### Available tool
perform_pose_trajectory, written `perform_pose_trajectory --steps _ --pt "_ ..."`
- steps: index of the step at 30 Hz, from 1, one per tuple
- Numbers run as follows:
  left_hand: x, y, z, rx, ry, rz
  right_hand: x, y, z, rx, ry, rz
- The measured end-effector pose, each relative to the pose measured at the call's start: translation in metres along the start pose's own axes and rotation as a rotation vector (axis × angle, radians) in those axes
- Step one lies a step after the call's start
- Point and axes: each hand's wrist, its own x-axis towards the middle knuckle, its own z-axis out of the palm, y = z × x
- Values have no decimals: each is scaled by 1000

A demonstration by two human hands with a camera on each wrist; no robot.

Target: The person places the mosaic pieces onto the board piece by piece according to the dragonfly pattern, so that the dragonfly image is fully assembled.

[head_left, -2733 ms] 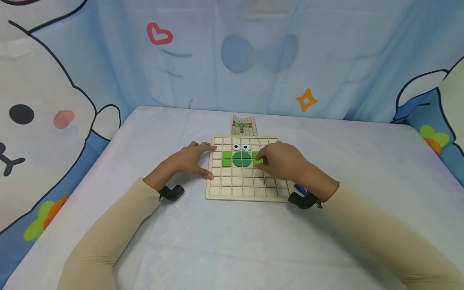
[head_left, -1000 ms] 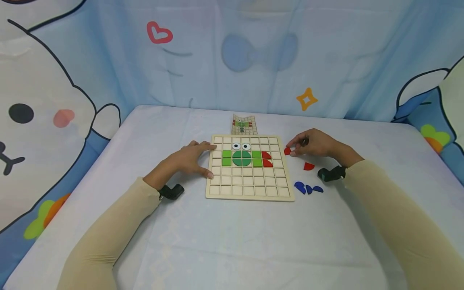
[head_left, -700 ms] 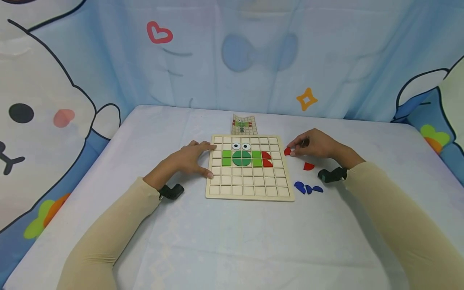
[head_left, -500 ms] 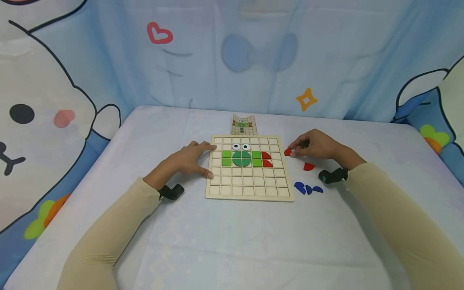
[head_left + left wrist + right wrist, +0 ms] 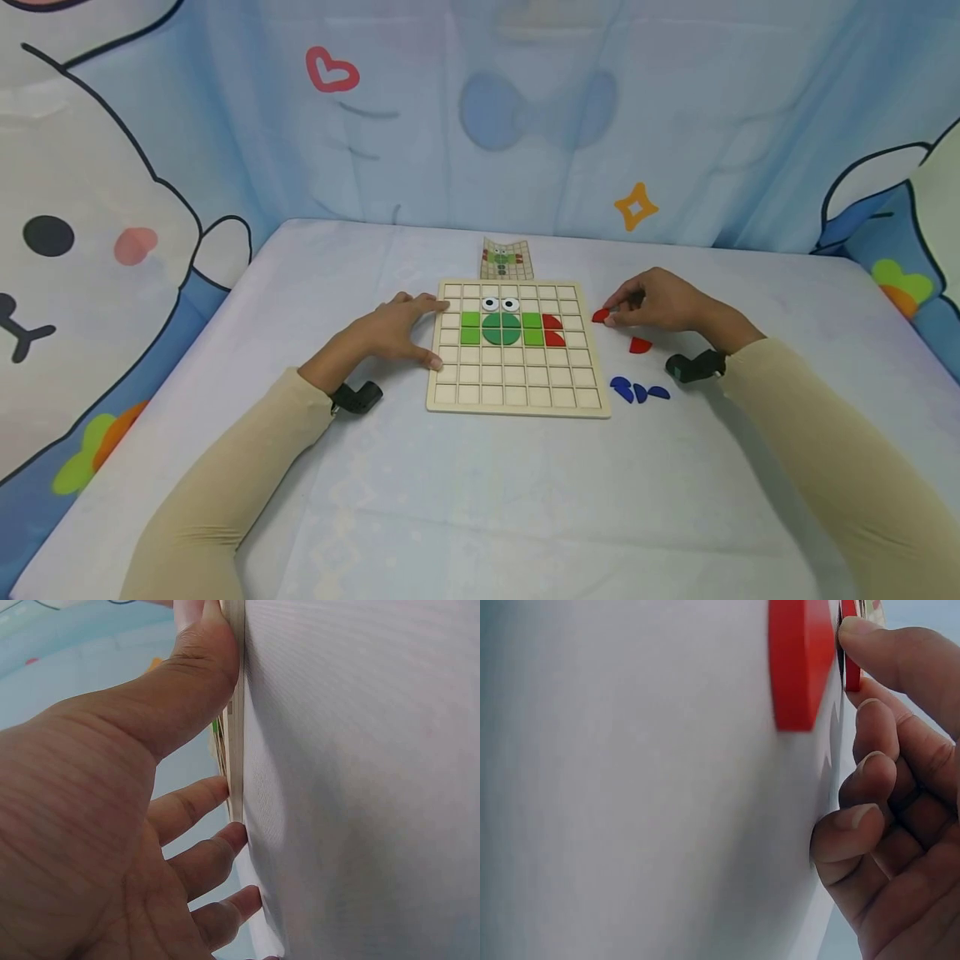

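My left hand [image 5: 386, 333] rests at the left edge of a wooden grid board [image 5: 510, 398], thumb and fingers spread and touching it. In the left wrist view the thumb [image 5: 196, 675] lies on the board's rim. My right hand [image 5: 663, 302], right of the board, pinches a red quarter-round tile [image 5: 601, 316] between thumb and forefinger, low over the cloth. The right wrist view shows that red tile [image 5: 852, 664] at the fingertips. On the board sit two eye tiles [image 5: 499, 305], a dark green circle [image 5: 501, 329], light green squares [image 5: 470, 328] and two red tiles [image 5: 552, 331].
Another loose red tile [image 5: 641, 345] lies below the right hand. Several blue tiles [image 5: 640, 392] lie near the board's lower right corner. A pattern card [image 5: 506, 257] stands behind the board. White cloth [image 5: 450, 500] covers the table, with a printed curtain [image 5: 420, 125] behind.
Two red tiles now sit beside the right green squares. My right hand has moved off the board to the right, taken a red tile and shifted it slightly right. The left hand has stayed put.
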Motion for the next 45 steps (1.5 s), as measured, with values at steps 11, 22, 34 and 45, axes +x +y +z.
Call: perform_pose_trajectory --steps 11,22,34,45 --pt "1 0 0 7 -4 2 -3 -2 -3 -19 72 -21" --pt "0 0 0 -7 -6 -5 2 -59 5 -20 113 -120" --pt "0 0 0 -4 1 6 14 -127 30 17 32 -247" --pt "0 -2 0 -6 -3 14 33 -175 60 17 42 -196"
